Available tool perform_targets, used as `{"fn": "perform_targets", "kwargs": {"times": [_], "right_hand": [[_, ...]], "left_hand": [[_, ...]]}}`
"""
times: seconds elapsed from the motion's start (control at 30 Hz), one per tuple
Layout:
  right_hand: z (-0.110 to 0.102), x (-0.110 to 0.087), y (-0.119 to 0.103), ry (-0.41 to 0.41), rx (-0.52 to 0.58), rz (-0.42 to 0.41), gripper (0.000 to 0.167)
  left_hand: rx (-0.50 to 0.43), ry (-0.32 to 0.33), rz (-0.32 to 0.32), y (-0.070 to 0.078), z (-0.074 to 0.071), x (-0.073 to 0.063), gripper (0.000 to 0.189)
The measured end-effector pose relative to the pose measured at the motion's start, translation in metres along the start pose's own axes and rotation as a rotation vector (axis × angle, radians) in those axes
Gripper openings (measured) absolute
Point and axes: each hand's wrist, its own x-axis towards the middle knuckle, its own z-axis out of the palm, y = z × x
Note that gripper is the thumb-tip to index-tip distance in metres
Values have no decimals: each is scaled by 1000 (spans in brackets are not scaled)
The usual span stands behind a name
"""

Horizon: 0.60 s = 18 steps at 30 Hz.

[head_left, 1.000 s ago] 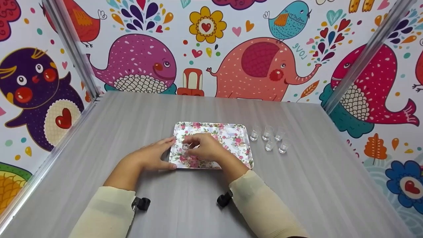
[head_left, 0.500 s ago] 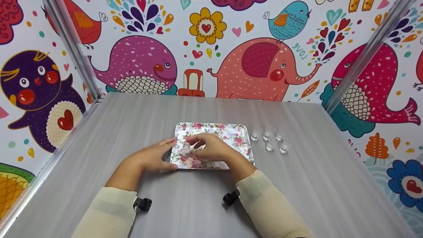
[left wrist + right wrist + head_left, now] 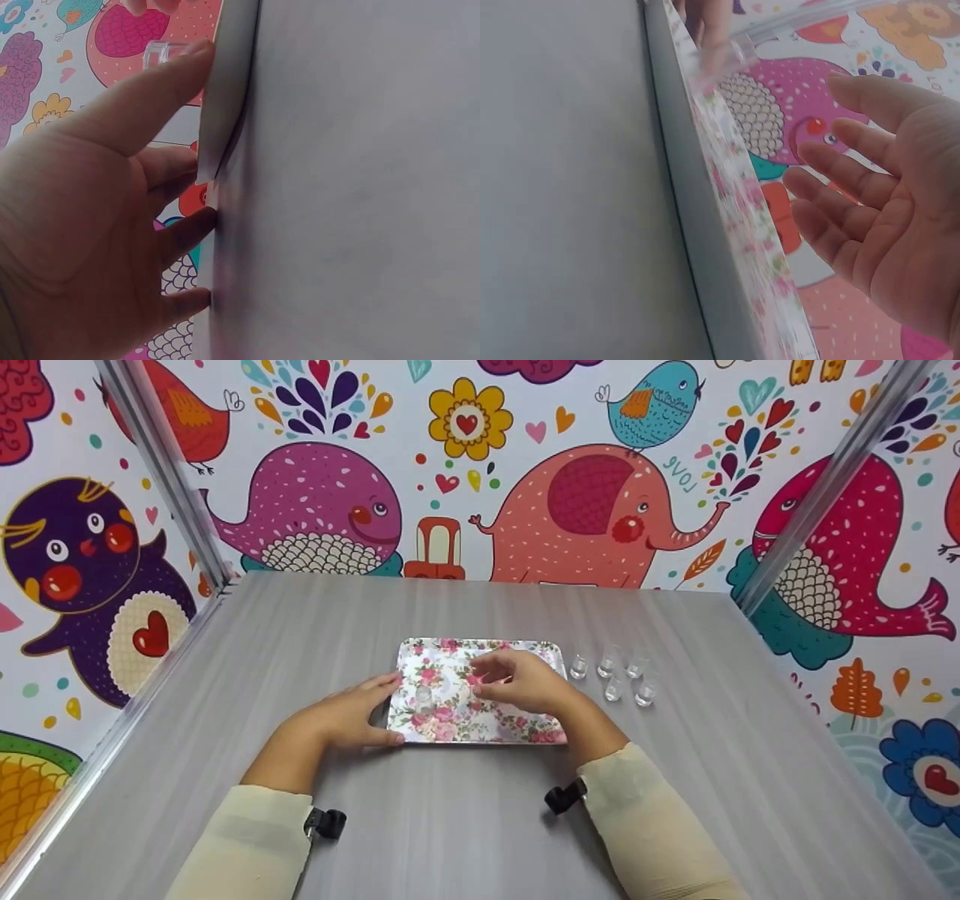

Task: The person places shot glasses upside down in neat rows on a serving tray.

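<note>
A white rectangular tray (image 3: 491, 728) with pink flowers lies on the table. One small clear shot glass (image 3: 424, 700) stands on its left part; the same glass (image 3: 731, 61) shows in the right wrist view. My left hand (image 3: 349, 716) rests at the tray's left side, thumb at the front corner and fingers along the edge. In the left wrist view the left hand's fingers (image 3: 184, 236) are spread and fairly straight. My right hand (image 3: 521, 682) hovers over the tray's right half, holding nothing. Its fingers (image 3: 847, 191) are loosely bent in the right wrist view.
Several more clear shot glasses (image 3: 613, 688) stand grouped on the grey table (image 3: 450, 825) just right of the tray. Cartoon-printed walls (image 3: 315, 502) with metal corner posts (image 3: 176, 472) enclose the table at the back and sides.
My right hand has let go of the shot glass, leaving it on the tray's left part, and has moved right and slightly up. My left hand has stayed at the tray's edge.
</note>
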Motion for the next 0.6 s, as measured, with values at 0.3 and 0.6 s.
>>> {"fn": "perform_targets", "kwargs": {"times": [0.3,0.6], "right_hand": [[-23,-12,18,80,46,47,47],[-43,-32,27,146,64,115,49]], "left_hand": [[-12,6,5,-2,1,0,107],[-10,9,9,-2,1,2,107]]}}
